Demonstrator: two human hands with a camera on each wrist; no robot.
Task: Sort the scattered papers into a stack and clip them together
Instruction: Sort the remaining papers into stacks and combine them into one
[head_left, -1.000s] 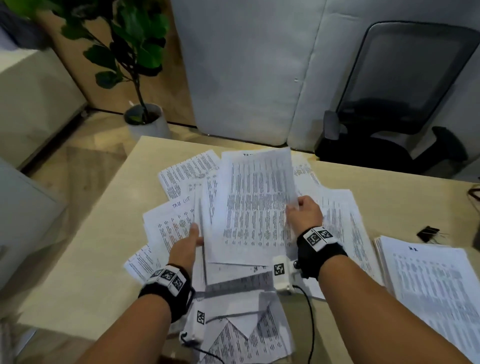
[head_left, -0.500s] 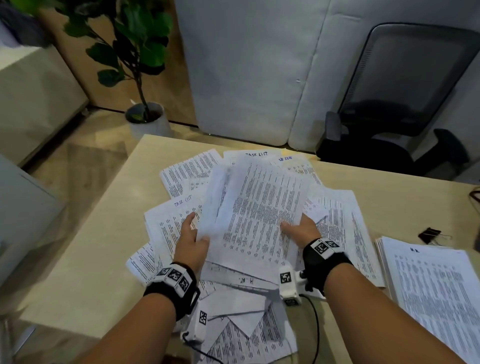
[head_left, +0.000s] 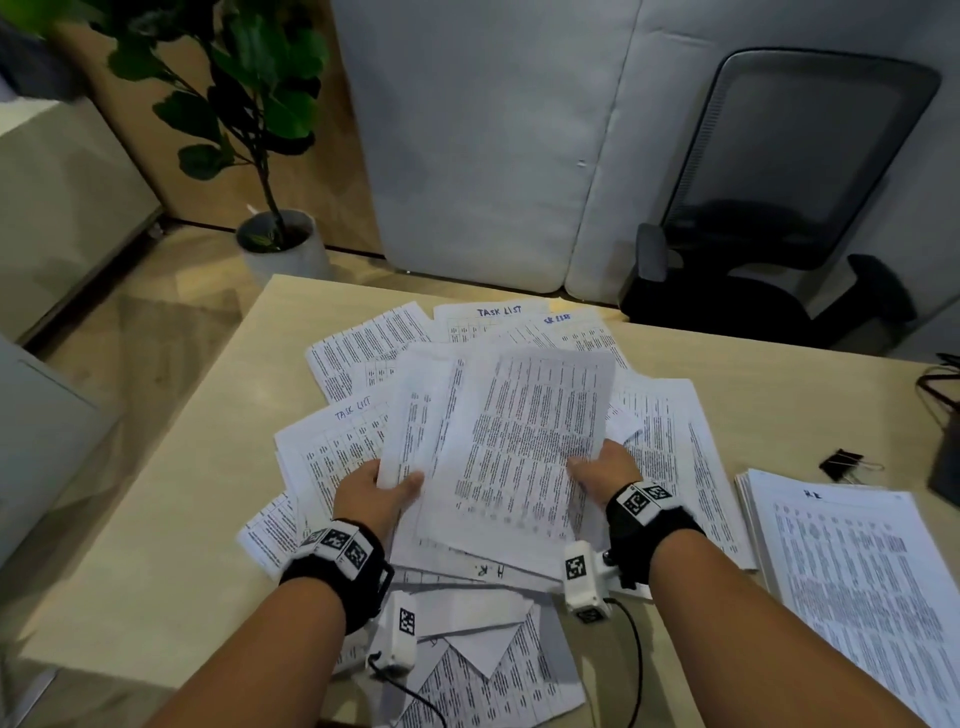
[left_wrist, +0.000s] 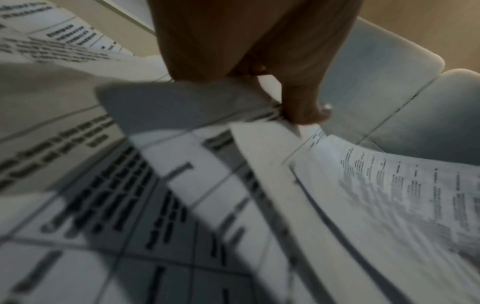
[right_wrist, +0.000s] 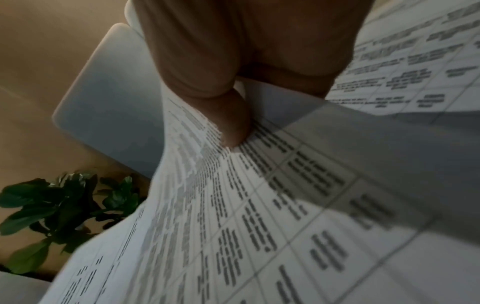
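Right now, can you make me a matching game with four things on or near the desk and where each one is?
Things:
1. binder clip
2. plant
3. chair
4. neat stack

Places:
A. on the floor, past the desk's far left corner
B. on the desk's right side, nearest the camera
C. behind the desk, far right
D. on the desk, just beyond the neat stack

Pairs: 1-D, 2-A, 3-C, 4-B

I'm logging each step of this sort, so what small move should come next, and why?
Probably carry the held sheets right onto the neat stack. The left hand and right hand pinch their lower edges above the scattered papers, while the binder clip lies unused.
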